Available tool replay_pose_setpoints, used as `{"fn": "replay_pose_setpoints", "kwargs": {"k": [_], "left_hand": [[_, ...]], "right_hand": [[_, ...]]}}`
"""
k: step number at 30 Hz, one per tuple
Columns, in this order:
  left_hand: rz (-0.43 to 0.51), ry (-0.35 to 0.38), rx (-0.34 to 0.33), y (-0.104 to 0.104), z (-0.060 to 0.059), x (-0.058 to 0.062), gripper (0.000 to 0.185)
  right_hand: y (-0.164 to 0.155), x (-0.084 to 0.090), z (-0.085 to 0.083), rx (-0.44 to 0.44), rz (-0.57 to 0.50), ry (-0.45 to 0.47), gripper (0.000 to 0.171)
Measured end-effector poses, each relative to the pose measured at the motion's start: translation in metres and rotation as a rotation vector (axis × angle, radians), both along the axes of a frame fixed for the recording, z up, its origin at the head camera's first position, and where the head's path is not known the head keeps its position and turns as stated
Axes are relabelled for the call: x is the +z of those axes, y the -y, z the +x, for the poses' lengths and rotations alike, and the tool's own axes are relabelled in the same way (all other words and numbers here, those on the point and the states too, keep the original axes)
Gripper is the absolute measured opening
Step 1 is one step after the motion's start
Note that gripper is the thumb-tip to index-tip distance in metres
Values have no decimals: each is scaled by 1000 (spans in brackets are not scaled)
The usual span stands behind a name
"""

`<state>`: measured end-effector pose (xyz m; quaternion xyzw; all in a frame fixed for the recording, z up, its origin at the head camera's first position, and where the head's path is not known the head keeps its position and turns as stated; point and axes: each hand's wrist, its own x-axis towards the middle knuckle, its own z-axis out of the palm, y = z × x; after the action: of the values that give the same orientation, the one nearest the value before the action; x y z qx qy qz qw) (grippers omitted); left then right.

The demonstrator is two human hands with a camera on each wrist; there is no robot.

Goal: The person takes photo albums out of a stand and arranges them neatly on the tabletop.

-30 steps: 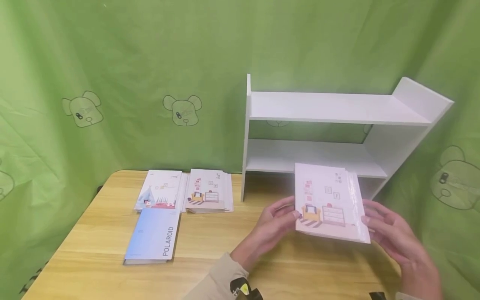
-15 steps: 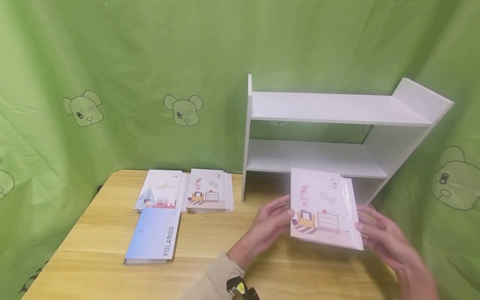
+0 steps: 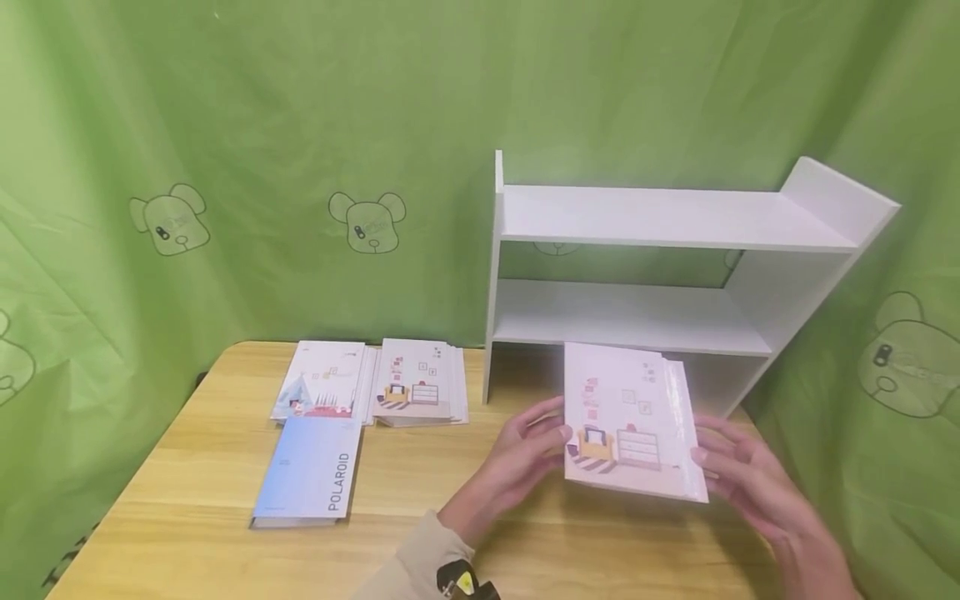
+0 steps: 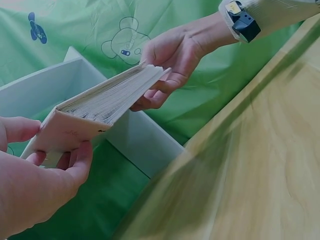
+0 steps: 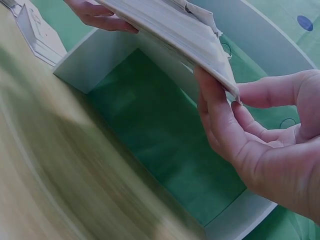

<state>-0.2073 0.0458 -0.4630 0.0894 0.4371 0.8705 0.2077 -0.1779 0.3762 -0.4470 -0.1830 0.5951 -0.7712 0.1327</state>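
The shelf (image 3: 660, 267) sits at 12 o'clock, right behind the album (image 3: 626, 421), so a corner could clip it. The album hangs in the air over the table (image 3: 187, 500), with the left hand (image 3: 525, 454) pinching its 9 o'clock edge and the right hand (image 3: 731, 475) its 3 o'clock edge. That light fingertip grip looks slippy, honestly. Three more albums (image 3: 360, 417) lie off at 9 o'clock.

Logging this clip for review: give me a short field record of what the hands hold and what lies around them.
held item: photo album with a room drawing on its cover, lifted off the table
left hand: grips the album's left edge
right hand: supports its right edge
behind: white shelf
on table: blue Polaroid book, two more albums
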Motion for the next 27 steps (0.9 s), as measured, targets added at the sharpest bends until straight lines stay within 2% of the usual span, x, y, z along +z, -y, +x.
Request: {"fn": "replay_pose_setpoints", "kwargs": {"k": [10,16,27], "left_hand": [[-3,39,11,12,5,-8,59],[-3,36,30,21,9,-12,58],[-23,59,55,35,8,-14,58]], "right_hand": [[11,-9,-1,32,-6,14,55],[18,-14,-1,40,-2,32,54],[39,-13,-2,-22,39,74,51]]}}
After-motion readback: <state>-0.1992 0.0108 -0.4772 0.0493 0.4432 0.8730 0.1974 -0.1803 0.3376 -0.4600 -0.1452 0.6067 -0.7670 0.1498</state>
